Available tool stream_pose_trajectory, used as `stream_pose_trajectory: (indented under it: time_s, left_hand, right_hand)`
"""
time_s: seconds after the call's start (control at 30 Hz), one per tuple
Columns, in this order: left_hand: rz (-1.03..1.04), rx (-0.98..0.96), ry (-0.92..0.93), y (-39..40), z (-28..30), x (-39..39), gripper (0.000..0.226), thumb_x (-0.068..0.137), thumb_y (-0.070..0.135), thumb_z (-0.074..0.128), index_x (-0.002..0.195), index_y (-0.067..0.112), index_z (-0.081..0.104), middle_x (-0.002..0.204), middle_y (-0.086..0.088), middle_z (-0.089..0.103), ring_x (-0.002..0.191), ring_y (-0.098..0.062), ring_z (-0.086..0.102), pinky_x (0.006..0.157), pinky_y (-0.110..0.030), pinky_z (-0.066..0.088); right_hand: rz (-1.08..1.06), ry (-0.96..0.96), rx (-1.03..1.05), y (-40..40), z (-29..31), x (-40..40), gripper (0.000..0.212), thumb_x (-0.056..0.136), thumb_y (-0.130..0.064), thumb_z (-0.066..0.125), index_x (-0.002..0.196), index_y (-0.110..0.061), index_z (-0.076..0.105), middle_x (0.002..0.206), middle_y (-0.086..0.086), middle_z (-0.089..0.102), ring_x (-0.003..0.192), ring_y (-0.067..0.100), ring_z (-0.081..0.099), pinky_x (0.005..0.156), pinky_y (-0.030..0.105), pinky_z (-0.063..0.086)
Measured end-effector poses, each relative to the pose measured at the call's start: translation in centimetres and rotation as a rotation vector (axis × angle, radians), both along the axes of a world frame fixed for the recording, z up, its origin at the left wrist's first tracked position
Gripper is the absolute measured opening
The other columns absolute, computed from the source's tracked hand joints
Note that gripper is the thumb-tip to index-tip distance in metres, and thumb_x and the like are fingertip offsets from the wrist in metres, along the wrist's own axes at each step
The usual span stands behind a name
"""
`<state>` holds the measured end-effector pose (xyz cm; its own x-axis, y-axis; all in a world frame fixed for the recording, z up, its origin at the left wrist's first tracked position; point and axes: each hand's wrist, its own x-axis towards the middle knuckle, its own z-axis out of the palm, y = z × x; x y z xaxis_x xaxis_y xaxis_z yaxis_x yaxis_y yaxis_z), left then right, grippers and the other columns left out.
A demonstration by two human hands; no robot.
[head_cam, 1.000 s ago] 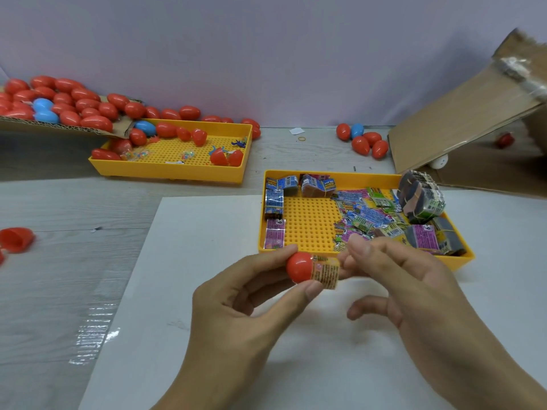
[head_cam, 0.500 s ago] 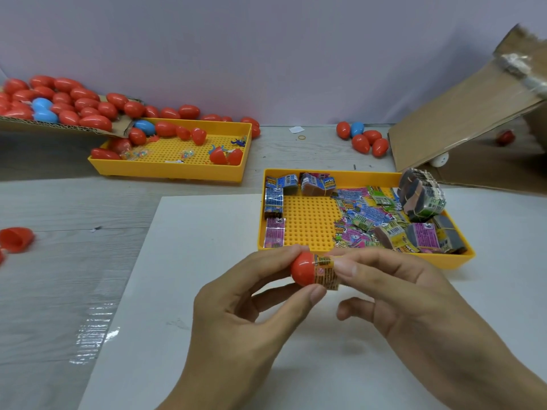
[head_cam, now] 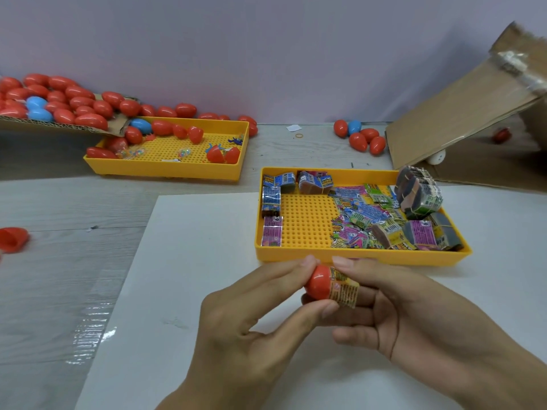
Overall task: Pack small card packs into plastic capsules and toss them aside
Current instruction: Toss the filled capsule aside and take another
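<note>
At the lower centre of the frame I hold a red capsule half (head_cam: pixel 318 282) with a card pack (head_cam: pixel 344 290) sticking out of its open end. Since a second ago the pack has gone a little deeper into the half, and my right fingers have come down from above the pack to lie along its top.

My left hand (head_cam: pixel 248 329) is curled round the capsule half, forefinger on top and thumb pressing from below. My right hand (head_cam: pixel 414 318) pinches the pack, forefinger along its upper edge and the other fingers curled behind it; I cannot see the thumb.

Just beyond my hands sits a yellow tray (head_cam: pixel 361 257) on a white sheet (head_cam: pixel 189 261). It holds loose packs heaped at its right, a few banded bundles, and some packs lined along its left and far walls; they overlap too much for me to count. A second yellow tray (head_cam: pixel 165 170) lies at the upper left with capsules and small toys in it. Behind that, a heap of red capsules (head_cam: pixel 74 105) with three blue ones spills off a cardboard flap. Five capsules (head_cam: pixel 359 139), four red and one blue, lie at the upper right of centre beside a cardboard box (head_cam: pixel 461 113). One open red half (head_cam: pixel 13 238) lies on the tabletop (head_cam: pixel 59 285) at the far left.
</note>
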<state>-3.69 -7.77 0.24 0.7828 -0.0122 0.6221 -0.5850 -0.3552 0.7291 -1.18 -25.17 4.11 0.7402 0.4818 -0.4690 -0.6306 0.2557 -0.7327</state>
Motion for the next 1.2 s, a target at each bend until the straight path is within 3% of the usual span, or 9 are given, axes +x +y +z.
stream_pose_trajectory:
  time_s: [0.3,0.4,0.57,0.73,0.87,0.93,1.07,1.13,1.2]
  left_hand:
    - [-0.027,0.025,0.046,-0.1,0.0,-0.1,0.041,0.078,0.031,0.073,0.113,0.010,0.071,0.111,0.006,0.072,0.104,0.003,0.068,0.089,-0.013,0.051]
    - [-0.054,-0.126,0.175,-0.1,0.0,-0.2,0.034,0.080,0.033,0.072,0.110,0.018,0.075,0.110,0.012,0.075,0.104,-0.002,0.069,0.089,-0.018,0.054]
    - [-0.047,-0.279,0.282,-0.1,-0.1,-0.1,0.025,0.076,0.032,0.074,0.099,0.025,0.081,0.101,0.012,0.077,0.099,-0.010,0.073,0.087,-0.025,0.056]
    - [0.004,-0.274,0.244,-0.3,-0.1,-0.4,0.030,0.075,0.033,0.076,0.105,0.027,0.076,0.100,0.012,0.077,0.097,-0.012,0.074,0.086,-0.026,0.057]
    - [0.024,-0.303,0.236,-0.4,0.3,-0.4,0.028,0.075,0.032,0.076,0.103,0.029,0.077,0.096,0.013,0.077,0.092,-0.008,0.074,0.081,-0.019,0.057]
    - [0.012,-0.375,0.261,-0.3,0.5,-0.4,0.025,0.074,0.032,0.076,0.098,0.033,0.079,0.092,0.011,0.078,0.089,-0.007,0.074,0.078,-0.015,0.056]
    - [-0.024,-0.489,0.342,-0.3,0.8,-0.4,0.023,0.066,0.029,0.087,0.086,0.039,0.081,0.087,0.007,0.079,0.085,-0.008,0.075,0.072,-0.014,0.056]
    - [-0.053,-0.530,0.391,-0.4,0.7,-0.5,0.023,0.061,0.030,0.090,0.082,0.036,0.082,0.086,0.004,0.079,0.082,-0.009,0.076,0.069,-0.014,0.057]
    - [-0.075,-0.541,0.422,-0.4,0.6,-0.6,0.028,0.058,0.031,0.093,0.083,0.037,0.082,0.088,0.004,0.079,0.086,-0.009,0.075,0.071,-0.014,0.056]
  right_hand:
    - [0.016,0.072,0.057,-0.6,-0.3,0.4,0.042,0.060,-0.017,0.082,0.099,-0.004,0.077,0.103,0.026,0.072,0.074,0.029,0.074,0.062,0.035,0.061]
    - [0.016,0.058,0.081,-0.5,-0.3,0.4,0.035,0.064,-0.015,0.081,0.097,-0.006,0.078,0.098,0.022,0.074,0.078,0.031,0.075,0.063,0.035,0.062]
    - [0.047,0.010,0.082,-0.1,-0.5,0.2,0.038,0.070,-0.025,0.080,0.104,-0.009,0.077,0.104,0.019,0.074,0.098,0.037,0.071,0.063,0.031,0.061]
    - [0.028,-0.052,0.074,0.2,-0.5,0.0,0.032,0.078,-0.027,0.077,0.102,-0.006,0.077,0.098,0.016,0.075,0.094,0.033,0.073,0.064,0.028,0.060]
    - [0.037,-0.072,0.070,0.3,-0.4,-0.1,0.041,0.074,-0.036,0.078,0.105,-0.008,0.076,0.100,0.014,0.074,0.098,0.031,0.072,0.064,0.032,0.061]
    - [0.019,-0.230,-0.017,0.5,-0.2,-0.3,0.049,0.068,-0.043,0.081,0.108,-0.016,0.076,0.107,0.010,0.074,0.102,0.028,0.071,0.066,0.035,0.061]
    - [-0.159,-0.840,-0.418,0.3,-0.3,-0.8,0.050,0.063,-0.037,0.084,0.112,-0.038,0.072,0.111,-0.005,0.072,0.100,0.018,0.071,0.066,0.030,0.061]
    - [-0.152,-1.063,-0.495,0.4,-0.4,-0.9,0.038,0.072,-0.033,0.081,0.109,-0.034,0.075,0.108,-0.008,0.072,0.101,0.015,0.070,0.064,0.024,0.059]
    - [-0.182,-1.118,-0.526,0.4,-0.7,-1.0,0.033,0.075,-0.028,0.082,0.107,-0.028,0.077,0.107,-0.011,0.073,0.101,0.012,0.069,0.062,0.021,0.058]
